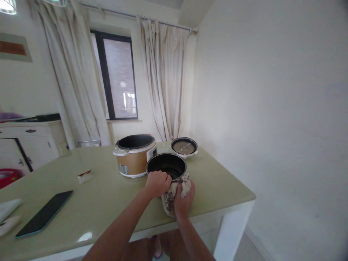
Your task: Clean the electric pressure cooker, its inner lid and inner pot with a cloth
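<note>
L hand (159,183) on blk pot (170,160) rim

curled left hand (158,183) beside right hand (185,199)

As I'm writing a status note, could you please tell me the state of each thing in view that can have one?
Cooker body: upright, uncovered.
Cooker lid: off, inner side up.
Inner pot: uncovered, out of the cooker body, left hand gripping its rim.
Patterned cloth: bunched in the right hand, against the inner pot.
Phone or tablet: flat, screen dark.
Curtains: parted.
Window: cannot tell whether fully shut.
Cabinet drawer: shut.
</note>
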`<action>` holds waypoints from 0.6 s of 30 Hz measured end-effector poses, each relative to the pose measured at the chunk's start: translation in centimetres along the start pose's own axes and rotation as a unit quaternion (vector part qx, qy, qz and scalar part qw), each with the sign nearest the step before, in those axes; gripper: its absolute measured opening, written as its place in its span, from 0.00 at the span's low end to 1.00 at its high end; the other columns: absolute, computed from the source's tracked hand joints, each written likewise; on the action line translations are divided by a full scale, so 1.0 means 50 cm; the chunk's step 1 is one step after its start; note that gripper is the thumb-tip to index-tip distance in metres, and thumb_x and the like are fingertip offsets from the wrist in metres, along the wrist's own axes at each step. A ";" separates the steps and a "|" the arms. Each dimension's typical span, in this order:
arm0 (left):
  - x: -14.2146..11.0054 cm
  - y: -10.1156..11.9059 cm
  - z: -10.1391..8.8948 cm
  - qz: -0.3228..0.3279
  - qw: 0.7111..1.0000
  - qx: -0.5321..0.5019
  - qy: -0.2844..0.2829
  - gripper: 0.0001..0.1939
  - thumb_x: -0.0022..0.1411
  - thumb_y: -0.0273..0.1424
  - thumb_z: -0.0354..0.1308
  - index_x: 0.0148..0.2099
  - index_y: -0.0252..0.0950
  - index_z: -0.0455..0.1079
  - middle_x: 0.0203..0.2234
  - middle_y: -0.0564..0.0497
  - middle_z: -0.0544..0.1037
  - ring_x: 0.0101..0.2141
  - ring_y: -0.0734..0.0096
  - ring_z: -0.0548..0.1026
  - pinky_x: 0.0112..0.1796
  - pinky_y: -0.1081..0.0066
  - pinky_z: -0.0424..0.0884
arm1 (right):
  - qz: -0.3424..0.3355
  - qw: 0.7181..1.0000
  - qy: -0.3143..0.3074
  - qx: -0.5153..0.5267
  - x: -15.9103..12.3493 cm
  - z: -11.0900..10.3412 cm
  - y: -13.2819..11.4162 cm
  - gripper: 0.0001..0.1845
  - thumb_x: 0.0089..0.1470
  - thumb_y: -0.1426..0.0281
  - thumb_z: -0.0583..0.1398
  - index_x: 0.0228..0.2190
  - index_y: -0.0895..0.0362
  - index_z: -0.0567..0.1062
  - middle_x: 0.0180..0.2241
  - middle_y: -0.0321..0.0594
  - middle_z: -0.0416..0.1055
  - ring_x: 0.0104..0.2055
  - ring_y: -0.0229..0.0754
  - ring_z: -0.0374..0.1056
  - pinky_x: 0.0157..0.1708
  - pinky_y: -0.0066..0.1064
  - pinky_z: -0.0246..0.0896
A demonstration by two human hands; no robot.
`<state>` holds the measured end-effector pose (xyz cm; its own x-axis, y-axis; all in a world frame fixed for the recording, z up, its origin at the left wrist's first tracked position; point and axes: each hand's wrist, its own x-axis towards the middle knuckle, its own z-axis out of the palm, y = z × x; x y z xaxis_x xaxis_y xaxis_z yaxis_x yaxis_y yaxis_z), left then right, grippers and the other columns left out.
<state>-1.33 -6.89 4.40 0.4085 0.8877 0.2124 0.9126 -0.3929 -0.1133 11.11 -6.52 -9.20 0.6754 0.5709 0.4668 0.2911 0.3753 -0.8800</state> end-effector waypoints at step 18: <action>-0.069 -0.041 0.010 0.024 0.999 -0.031 0.008 0.29 0.75 0.36 0.41 0.32 0.36 0.80 0.31 0.40 0.84 0.36 0.59 0.82 0.38 0.62 0.68 | 0.084 0.974 -0.177 0.116 0.258 0.005 0.015 0.24 0.45 0.46 0.62 0.20 0.53 0.68 0.20 0.37 0.68 0.25 0.44 0.66 0.28 0.38 0.65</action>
<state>-4.62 -9.04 3.41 0.4513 0.8640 0.2232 0.8912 -0.4492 -0.0630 19.85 1.30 -3.81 0.4132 0.8385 0.3553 0.0077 0.3870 -0.9221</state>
